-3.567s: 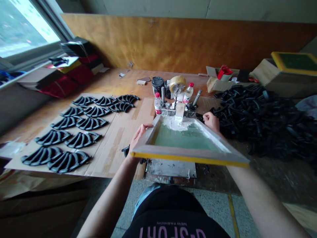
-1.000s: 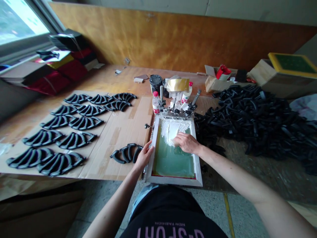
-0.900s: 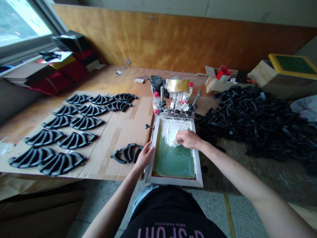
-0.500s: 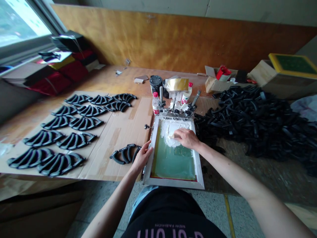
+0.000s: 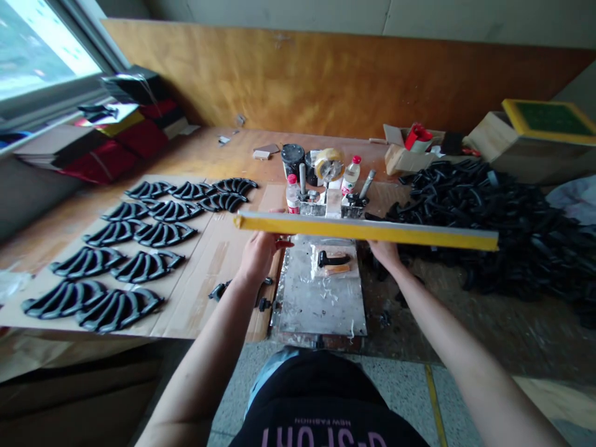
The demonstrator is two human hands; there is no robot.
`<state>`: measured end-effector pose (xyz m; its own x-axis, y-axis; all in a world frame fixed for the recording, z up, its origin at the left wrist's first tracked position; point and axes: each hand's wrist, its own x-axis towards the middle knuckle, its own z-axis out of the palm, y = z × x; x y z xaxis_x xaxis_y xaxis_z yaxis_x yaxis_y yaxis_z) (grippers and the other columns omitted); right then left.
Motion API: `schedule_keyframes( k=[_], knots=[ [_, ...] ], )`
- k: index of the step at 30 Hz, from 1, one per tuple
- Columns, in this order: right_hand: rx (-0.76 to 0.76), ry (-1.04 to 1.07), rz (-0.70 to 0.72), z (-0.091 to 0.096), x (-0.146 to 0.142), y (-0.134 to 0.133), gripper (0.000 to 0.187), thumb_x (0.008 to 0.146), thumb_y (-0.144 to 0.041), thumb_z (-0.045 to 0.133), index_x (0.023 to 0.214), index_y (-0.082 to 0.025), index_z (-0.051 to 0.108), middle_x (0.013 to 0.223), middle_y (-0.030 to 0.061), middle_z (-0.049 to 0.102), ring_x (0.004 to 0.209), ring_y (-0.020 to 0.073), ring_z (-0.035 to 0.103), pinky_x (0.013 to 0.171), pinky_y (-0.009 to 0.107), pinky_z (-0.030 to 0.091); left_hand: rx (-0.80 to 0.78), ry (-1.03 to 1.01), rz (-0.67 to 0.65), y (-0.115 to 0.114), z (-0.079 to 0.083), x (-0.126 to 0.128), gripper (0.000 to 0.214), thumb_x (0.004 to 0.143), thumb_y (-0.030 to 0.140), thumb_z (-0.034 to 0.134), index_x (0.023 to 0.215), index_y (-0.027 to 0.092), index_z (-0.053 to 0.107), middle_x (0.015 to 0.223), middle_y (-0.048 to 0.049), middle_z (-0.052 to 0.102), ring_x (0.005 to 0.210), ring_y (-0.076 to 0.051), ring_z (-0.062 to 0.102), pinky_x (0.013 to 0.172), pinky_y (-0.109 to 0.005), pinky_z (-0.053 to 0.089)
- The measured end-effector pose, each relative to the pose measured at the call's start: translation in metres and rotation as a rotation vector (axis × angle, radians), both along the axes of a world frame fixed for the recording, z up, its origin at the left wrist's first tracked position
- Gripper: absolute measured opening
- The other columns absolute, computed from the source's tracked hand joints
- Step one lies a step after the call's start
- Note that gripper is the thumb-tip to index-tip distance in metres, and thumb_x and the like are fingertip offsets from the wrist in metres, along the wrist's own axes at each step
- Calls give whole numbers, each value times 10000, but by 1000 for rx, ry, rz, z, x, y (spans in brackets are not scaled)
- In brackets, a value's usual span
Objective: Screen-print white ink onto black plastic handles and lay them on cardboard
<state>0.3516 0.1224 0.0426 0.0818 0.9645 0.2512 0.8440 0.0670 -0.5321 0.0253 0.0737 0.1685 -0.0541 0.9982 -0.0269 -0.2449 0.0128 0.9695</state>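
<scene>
A printing screen frame (image 5: 367, 230) is tipped up on its far hinge, so I see its yellow front edge side-on. My left hand (image 5: 257, 254) grips the frame's left side, fingers curled round it. My right hand (image 5: 384, 253) reaches under the frame's right part, and the edge hides its fingers. Below the raised screen lies a paint-smeared metal base plate (image 5: 321, 298). A single black curved plastic piece (image 5: 332, 258) rests on the plate's far end.
Rows of black curved pieces (image 5: 139, 236) lie on cardboard at the left. A big heap of the same pieces (image 5: 488, 217) fills the right. Bottles (image 5: 295, 194), a tape roll (image 5: 328, 164) and a black pot (image 5: 294, 158) stand behind the hinge. A second screen (image 5: 546, 120) sits on a box.
The screen lay flat while my right hand worked over the white paste on it. Now the screen is swung up, uncovering the plate and the black piece. My left hand lifted with it.
</scene>
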Motion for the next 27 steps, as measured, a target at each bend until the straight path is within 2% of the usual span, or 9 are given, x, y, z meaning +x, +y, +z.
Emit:
schedule_keyframes(
  k=[2, 4, 6, 8, 11, 13, 16, 22, 27],
  knots=[
    [-21, -33, 198, -18, -25, -22, 341, 825, -310, 651, 1142, -197, 600, 925, 58, 665, 869, 215, 611, 794, 338, 476, -15, -89, 43, 6, -5, 9, 478, 844, 585, 490, 1077, 181, 594, 857, -49, 680, 762, -152, 644, 633, -257, 516],
    [-24, -123, 323, -24, -49, -38, 350, 784, -283, 714, 1114, -224, 613, 964, 54, 634, 941, 223, 582, 846, 356, 463, -92, -144, 91, -3, -22, 16, 478, 854, 578, 494, 1124, 189, 561, 874, -47, 689, 750, -137, 646, 617, -238, 510],
    [-17, -209, 349, -21, -65, -50, 201, 799, -257, 707, 988, -228, 646, 939, 53, 602, 949, 225, 555, 857, 358, 454, -270, -160, 3, -25, -50, 25, 485, 851, 556, 535, 1160, 183, 544, 946, -80, 705, 764, -145, 658, 606, -234, 509],
    [2, -245, 338, -14, -75, -61, 58, 848, -257, 657, 887, -216, 646, 919, 62, 578, 933, 221, 535, 839, 345, 454, -519, -149, -192, -53, -80, 33, 509, 845, 533, 568, 1184, 153, 546, 1058, -149, 702, 818, -184, 678, 624, -263, 524],
    [21, -292, 402, -10, -89, -77, 102, 915, -216, 550, 862, -204, 636, 925, 80, 575, 928, 224, 524, 803, 334, 452, -739, -201, -288, -87, -110, 48, 556, 858, 543, 549, 1256, 158, 508, 1238, -179, 639, 980, -237, 672, 714, -318, 547],
    [2, -331, 461, -16, -98, -85, 144, 930, -186, 509, 859, -198, 634, 930, 86, 585, 923, 233, 528, 777, 341, 454, -767, -242, -285, -96, -119, 58, 551, 865, 546, 537, 1258, 162, 510, 1285, -172, 614, 1040, -241, 654, 750, -324, 547],
    [-1, -347, 477, -26, -107, -93, 129, 925, -192, 518, 860, -190, 631, 958, 92, 597, 955, 253, 528, 792, 367, 459, -755, -229, -279, -95, -127, 66, 521, 852, 528, 571, 1224, 164, 551, 1281, -163, 619, 1036, -238, 655, 743, -314, 548],
    [59, -268, 487, -35, -109, -102, 136, 925, -181, 506, 901, -200, 638, 1014, 85, 608, 967, 230, 542, 833, 358, 481, -721, -200, -207, -95, -148, 67, 458, 836, 498, 609, 1157, 171, 598, 1220, -150, 653, 972, -231, 674, 699, -305, 549],
    [-8, -167, 560, -38, -116, -105, 179, 923, -140, 489, 987, -180, 652, 982, 82, 635, 940, 204, 590, 828, 324, 494, -718, -199, -154, -97, -153, 68, 427, 825, 511, 616, 1069, 162, 631, 1129, -145, 679, 886, -218, 685, 636, -284, 545]
  ],
)
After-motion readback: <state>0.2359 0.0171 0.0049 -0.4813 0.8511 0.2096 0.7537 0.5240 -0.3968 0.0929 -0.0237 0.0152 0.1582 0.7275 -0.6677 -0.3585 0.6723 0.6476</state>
